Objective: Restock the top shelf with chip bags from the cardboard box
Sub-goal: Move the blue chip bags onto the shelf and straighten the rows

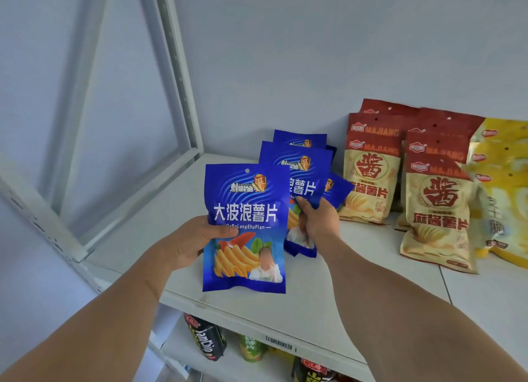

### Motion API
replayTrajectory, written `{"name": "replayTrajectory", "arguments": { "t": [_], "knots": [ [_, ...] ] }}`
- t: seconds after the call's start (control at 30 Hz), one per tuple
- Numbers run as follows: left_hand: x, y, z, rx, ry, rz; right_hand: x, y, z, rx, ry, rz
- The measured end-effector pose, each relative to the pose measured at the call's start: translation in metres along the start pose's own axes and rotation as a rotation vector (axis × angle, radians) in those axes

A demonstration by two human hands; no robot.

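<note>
White and bare at its near edge, the top shelf (257, 304) ran out from a pale wall. Left fingers (220, 230) were curled round the side of a front blue chip bag (245, 227), thumb across its face, the left hand (188, 241) holding it upright over the shelf's near edge. Right fingers (303, 207) pinched a second blue bag (300, 178) just behind and to the right of the front bag, in the right hand (317, 221). More blue bags (300, 140) stood behind that. Red-topped bags (371, 176) and yellow bags (503, 187) lined up further right. Below the shelf sat dark packets (208, 338).
</note>
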State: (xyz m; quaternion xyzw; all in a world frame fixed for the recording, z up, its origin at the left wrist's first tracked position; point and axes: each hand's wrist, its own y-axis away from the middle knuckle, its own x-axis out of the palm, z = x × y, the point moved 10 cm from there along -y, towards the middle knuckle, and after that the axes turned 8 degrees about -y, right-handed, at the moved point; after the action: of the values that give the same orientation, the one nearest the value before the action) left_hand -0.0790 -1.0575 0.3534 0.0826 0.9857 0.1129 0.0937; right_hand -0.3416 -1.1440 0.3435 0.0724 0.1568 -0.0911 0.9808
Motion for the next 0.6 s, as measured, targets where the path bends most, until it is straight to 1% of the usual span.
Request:
{"name": "replayTrajectory", "arguments": {
  "t": [0.17, 0.27, 0.4, 0.53, 0.6],
  "knots": [
    [0.001, -0.017, 0.006, -0.026, -0.015, -0.014, -0.007, -0.001, -0.008, 0.017, -0.144, -0.02],
    [0.011, -0.026, 0.005, -0.029, -0.013, -0.01, -0.016, 0.003, -0.006, -0.018, -0.15, -0.011],
    [0.026, -0.033, -0.001, 0.001, -0.031, -0.015, -0.024, 0.007, 0.001, -0.039, -0.087, 0.011],
    [0.03, -0.04, -0.002, 0.007, -0.033, -0.061, -0.037, 0.014, 0.0, -0.024, 0.016, -0.018],
    [0.029, -0.044, 0.0, 0.009, -0.035, -0.098, -0.046, 0.021, 0.0, -0.049, 0.164, -0.032]
  ]
}}
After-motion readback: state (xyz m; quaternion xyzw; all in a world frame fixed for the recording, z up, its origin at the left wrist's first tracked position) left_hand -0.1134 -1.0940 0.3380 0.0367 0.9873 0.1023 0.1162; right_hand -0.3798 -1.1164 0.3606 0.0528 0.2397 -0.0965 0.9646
